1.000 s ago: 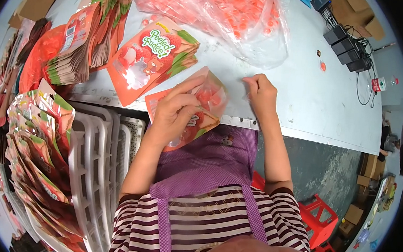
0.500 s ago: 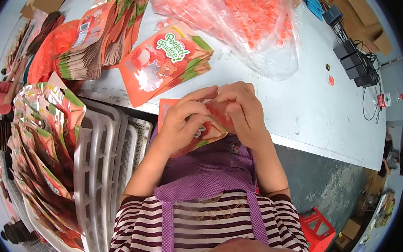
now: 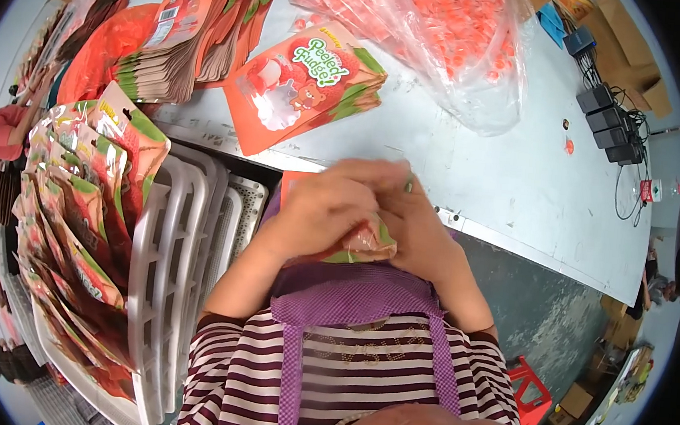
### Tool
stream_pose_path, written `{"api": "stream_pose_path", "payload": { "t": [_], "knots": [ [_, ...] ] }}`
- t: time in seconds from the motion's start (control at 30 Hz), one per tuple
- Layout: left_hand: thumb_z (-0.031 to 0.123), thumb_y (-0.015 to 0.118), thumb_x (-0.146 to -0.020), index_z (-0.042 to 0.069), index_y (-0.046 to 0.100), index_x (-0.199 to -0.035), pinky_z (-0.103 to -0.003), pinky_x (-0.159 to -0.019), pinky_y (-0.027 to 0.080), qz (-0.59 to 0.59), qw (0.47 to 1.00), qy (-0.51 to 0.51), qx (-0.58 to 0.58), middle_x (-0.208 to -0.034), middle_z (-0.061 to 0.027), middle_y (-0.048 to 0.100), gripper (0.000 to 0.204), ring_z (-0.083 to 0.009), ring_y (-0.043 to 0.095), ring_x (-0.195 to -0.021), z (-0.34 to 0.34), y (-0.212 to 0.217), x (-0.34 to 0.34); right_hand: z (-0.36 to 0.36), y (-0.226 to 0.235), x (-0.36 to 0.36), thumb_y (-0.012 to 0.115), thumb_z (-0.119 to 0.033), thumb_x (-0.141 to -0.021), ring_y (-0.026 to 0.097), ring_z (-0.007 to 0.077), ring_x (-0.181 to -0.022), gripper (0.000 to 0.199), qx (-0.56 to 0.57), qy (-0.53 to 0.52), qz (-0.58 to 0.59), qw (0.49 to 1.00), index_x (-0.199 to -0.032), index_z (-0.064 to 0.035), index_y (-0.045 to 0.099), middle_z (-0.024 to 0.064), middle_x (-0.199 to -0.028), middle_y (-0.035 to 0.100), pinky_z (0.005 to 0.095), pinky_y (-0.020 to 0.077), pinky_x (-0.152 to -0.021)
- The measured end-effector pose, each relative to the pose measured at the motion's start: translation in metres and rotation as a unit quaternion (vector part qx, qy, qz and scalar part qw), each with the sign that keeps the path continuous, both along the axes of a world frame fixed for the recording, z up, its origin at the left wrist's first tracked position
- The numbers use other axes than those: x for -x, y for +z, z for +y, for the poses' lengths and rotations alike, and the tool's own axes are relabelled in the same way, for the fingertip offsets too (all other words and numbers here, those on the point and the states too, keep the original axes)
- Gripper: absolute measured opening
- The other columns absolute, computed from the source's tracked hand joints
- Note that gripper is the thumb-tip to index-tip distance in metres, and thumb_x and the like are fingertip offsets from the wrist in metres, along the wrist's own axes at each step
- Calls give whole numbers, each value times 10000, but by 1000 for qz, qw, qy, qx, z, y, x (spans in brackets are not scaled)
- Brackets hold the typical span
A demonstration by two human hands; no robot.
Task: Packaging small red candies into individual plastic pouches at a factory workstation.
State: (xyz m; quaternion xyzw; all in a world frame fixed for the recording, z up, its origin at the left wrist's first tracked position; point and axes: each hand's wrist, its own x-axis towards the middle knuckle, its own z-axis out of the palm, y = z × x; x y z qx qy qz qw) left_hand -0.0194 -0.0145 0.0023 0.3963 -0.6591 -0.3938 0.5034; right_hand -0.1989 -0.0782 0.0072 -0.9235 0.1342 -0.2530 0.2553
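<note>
A red and green candy pouch (image 3: 365,242) is held low over my lap at the table's front edge. My left hand (image 3: 324,211) is closed round its left side, slightly smeared by motion. From the other side my right hand (image 3: 422,231) grips the pouch, its fingers meeting those of the left. The fingers hide most of the pouch and its opening. Just beyond my hands lies a stack of flat pouches (image 3: 275,119) on the white table. A clear plastic bag (image 3: 477,95) full of small red-wrapped candies lies farther back.
At the left, filled pouches (image 3: 83,224) stand heaped in a white plastic crate (image 3: 145,301). Bundles of pouches (image 3: 168,63) lie beside a red plastic bag (image 3: 105,46). Black power adapters (image 3: 607,122) with cables sit at the table's right. A red stool (image 3: 529,395) stands below. Other people work at far left.
My hands have come together over the pouch, the fingers now overlapping. The pouch's corner has turned and more of it is covered. The whole view has shifted slightly.
</note>
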Motion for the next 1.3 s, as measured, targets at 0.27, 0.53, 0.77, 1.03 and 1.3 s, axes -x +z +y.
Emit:
{"api": "stream_pose_path", "payload": {
  "t": [0.27,0.53,0.77,1.03,1.3],
  "knots": [
    [-1,546,-825,5,554,-804,-427,-985,370,118,992,-20,27,-1281,-253,462,24,-378,445,-1203,10,-2,-17,-5,11,4,677,-76,-585,526,286,-1015,374,62,44,-12,997,-954,-44,620,125,-1080,579,435,359,-919],
    [-15,540,-785,13,563,-799,-376,-955,373,4,996,-68,50,-1255,-172,511,39,-287,463,-1184,22,2,-5,25,19,-3,713,-57,-588,534,299,-994,372,-399,-6,151,904,-950,-57,628,131,-1094,568,380,419,-849],
    [-24,536,-789,21,548,-797,-397,-985,344,95,993,-68,28,-1313,-184,460,48,-315,422,-1227,27,-6,-3,26,10,2,647,-78,-632,531,309,-924,275,-33,62,93,993,-902,-41,611,108,-921,578,416,405,-875],
    [-8,514,-823,43,537,-765,-434,-1003,313,78,994,-68,25,-1320,-202,449,81,-351,362,-1273,29,-6,-13,19,20,1,613,-82,-719,523,346,-960,177,12,41,77,996,-886,-32,585,131,-963,593,418,405,-867],
    [-53,503,-808,18,522,-851,-378,-976,361,161,983,-93,5,-1297,-195,466,85,-284,454,-1191,29,-8,-9,21,8,7,673,-88,-691,564,331,-911,375,-2,110,87,990,-1032,-11,538,173,-956,599,410,466,-799]
  ]
}}
